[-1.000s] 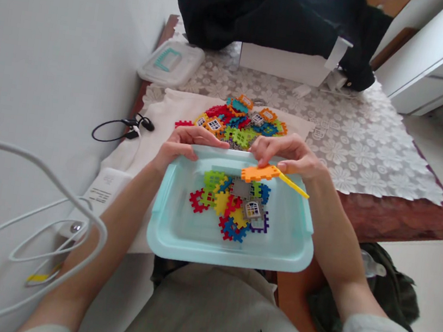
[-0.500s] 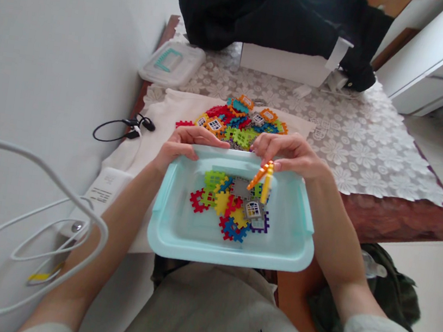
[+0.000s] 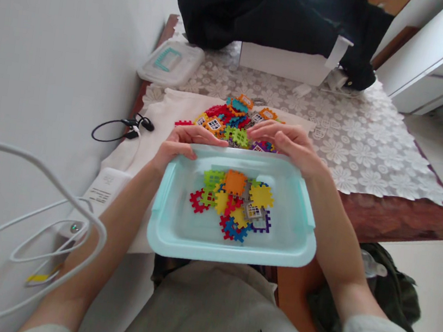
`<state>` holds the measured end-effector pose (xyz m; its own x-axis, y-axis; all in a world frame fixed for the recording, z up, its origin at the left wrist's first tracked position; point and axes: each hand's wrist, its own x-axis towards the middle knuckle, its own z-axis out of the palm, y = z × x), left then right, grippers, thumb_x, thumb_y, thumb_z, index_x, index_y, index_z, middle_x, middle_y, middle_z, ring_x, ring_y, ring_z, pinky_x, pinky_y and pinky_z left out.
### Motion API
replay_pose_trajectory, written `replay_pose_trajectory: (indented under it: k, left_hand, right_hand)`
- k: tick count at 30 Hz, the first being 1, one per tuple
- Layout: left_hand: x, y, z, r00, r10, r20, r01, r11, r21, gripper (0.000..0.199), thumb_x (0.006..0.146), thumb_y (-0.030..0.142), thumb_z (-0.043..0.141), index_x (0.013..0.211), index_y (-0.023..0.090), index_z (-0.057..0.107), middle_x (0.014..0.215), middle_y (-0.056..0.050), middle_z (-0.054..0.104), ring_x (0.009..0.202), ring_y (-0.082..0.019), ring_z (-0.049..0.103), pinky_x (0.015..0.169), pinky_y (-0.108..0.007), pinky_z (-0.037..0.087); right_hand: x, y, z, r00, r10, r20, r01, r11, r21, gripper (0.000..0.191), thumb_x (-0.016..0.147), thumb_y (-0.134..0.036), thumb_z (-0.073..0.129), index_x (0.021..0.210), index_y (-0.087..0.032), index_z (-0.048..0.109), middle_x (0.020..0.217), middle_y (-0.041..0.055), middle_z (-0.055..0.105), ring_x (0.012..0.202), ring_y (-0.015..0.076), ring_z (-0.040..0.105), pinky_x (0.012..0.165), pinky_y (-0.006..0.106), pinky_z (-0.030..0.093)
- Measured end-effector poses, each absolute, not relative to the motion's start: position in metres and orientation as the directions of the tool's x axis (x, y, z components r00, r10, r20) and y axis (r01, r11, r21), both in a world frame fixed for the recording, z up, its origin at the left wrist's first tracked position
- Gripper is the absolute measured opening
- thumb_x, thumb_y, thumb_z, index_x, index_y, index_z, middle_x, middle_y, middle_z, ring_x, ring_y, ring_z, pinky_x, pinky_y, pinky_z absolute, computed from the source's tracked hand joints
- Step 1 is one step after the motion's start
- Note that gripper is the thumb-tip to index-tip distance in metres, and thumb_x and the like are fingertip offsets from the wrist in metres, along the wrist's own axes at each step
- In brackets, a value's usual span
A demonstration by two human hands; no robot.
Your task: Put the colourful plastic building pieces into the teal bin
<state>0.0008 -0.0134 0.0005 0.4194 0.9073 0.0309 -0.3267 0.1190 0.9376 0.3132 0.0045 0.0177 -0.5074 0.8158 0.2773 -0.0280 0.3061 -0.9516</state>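
Observation:
A light teal tray [image 3: 229, 256] stands low in front of my body, with several puzzle-edged plastic pieces inside. Among them an orange piece [image 3: 235, 183] and a yellow piece [image 3: 262, 196] lie on top. My left hand [image 3: 179, 141] grips the tray's far left rim, thumb inside and fingers behind it. Over the tray's far right edge, my right hand [image 3: 290, 143] is open and holds nothing, its fingers reaching toward the pile of colourful pieces [image 3: 237, 135] beyond the tray. That pile rests on a pale cloth [image 3: 162, 119], partly hidden by my hands.
A clear lid [image 3: 172, 64] lies at the back left. Black earphones [image 3: 128, 125] and a white cable [image 3: 55, 178] are on the left. A white box [image 3: 281, 63] under dark fabric [image 3: 263, 15] stands at the back. A dark green bag [image 3: 388, 299] is at the lower right.
My right hand has let go of the orange and yellow pieces, which now lie in the tray. Its fingers have opened and moved slightly up over the pile. My left hand has hardly moved.

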Motion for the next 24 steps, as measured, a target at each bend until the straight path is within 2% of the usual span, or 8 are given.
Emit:
replay_pose_trajectory:
  k: [2,4,7,10,12,16,21,24]
  left_hand:
    - [0.000,-0.014,0.000,0.416,0.909,0.031,-0.318,0.113,0.941,0.043,0.065,0.022,0.073,0.103,0.011,0.090,0.116,-0.018,0.088,0.102,-0.031,0.084,0.092,-0.034,0.066]
    - [-0.001,-0.015,-0.001,0.415,0.910,0.022,-0.316,0.122,0.941,0.045,0.064,0.022,0.073,0.104,0.009,0.090,0.118,-0.020,0.087,0.103,-0.031,0.084,0.090,-0.033,0.066]
    - [-0.002,-0.015,-0.002,0.411,0.911,0.002,-0.316,0.141,0.938,0.045,0.064,0.023,0.075,0.105,0.010,0.089,0.119,-0.020,0.087,0.105,-0.033,0.084,0.091,-0.034,0.066]
    - [-0.001,-0.014,-0.002,0.417,0.909,0.018,-0.314,0.125,0.941,0.044,0.065,0.024,0.074,0.104,0.012,0.090,0.118,-0.018,0.087,0.105,-0.034,0.084,0.092,-0.038,0.067]
    - [-0.001,-0.014,-0.002,0.433,0.900,0.041,-0.320,0.111,0.941,0.043,0.065,0.023,0.073,0.104,0.012,0.090,0.116,-0.017,0.088,0.104,-0.033,0.084,0.094,-0.038,0.066]
    - [-0.002,-0.010,-0.004,0.453,0.888,0.076,-0.331,0.088,0.939,0.045,0.064,0.022,0.072,0.104,0.013,0.091,0.113,-0.015,0.088,0.103,-0.031,0.083,0.096,-0.037,0.066]
    - [-0.006,-0.002,-0.008,0.462,0.884,0.074,-0.290,0.072,0.954,0.041,0.064,0.024,0.075,0.101,0.017,0.092,0.112,-0.013,0.089,0.105,-0.032,0.084,0.095,-0.037,0.066]
    - [-0.004,0.000,-0.007,0.483,0.874,0.057,-0.311,0.110,0.944,0.040,0.062,0.023,0.077,0.099,0.016,0.091,0.110,-0.014,0.089,0.104,-0.032,0.085,0.091,-0.036,0.067]
  right_hand:
    - [0.316,0.016,0.005,-0.377,0.873,0.308,0.042,0.348,-0.937,0.050,0.103,-0.080,0.063,0.116,-0.037,0.086,0.126,0.0053,0.082,0.120,0.0284,0.073,0.107,0.045,0.061]
    - [0.318,0.027,-0.008,-0.265,0.913,0.309,0.261,0.377,-0.889,0.059,0.105,-0.081,0.059,0.128,-0.032,0.084,0.133,0.0089,0.081,0.129,0.0314,0.072,0.113,0.049,0.060]
    - [0.321,0.038,-0.028,-0.263,0.934,0.240,0.641,0.355,-0.680,0.069,0.101,-0.071,0.071,0.155,-0.028,0.072,0.164,0.0138,0.066,0.157,0.0413,0.055,0.131,0.062,0.046]
    - [0.321,0.043,-0.045,-0.356,0.928,0.106,0.809,0.363,-0.462,0.074,0.097,-0.056,0.082,0.164,-0.029,0.066,0.179,0.0131,0.051,0.167,0.0475,0.042,0.138,0.071,0.031]
    - [0.320,0.044,-0.051,-0.406,0.911,0.076,0.825,0.401,-0.399,0.065,0.096,-0.050,0.084,0.157,-0.028,0.072,0.178,0.0128,0.053,0.165,0.0471,0.045,0.138,0.070,0.031]
    - [0.321,0.046,-0.053,-0.436,0.887,0.151,0.791,0.458,-0.405,0.037,0.100,-0.046,0.081,0.131,-0.026,0.084,0.161,0.0125,0.069,0.149,0.0406,0.059,0.131,0.062,0.039]
    - [0.321,0.050,-0.055,-0.421,0.884,0.204,0.768,0.467,-0.437,0.023,0.102,-0.047,0.078,0.109,-0.026,0.084,0.133,0.0143,0.080,0.130,0.0358,0.062,0.123,0.058,0.040]
    - [0.319,0.050,-0.053,-0.409,0.883,0.229,0.746,0.468,-0.474,0.019,0.100,-0.045,0.081,0.100,-0.026,0.080,0.129,0.0143,0.080,0.129,0.0345,0.060,0.124,0.056,0.038]
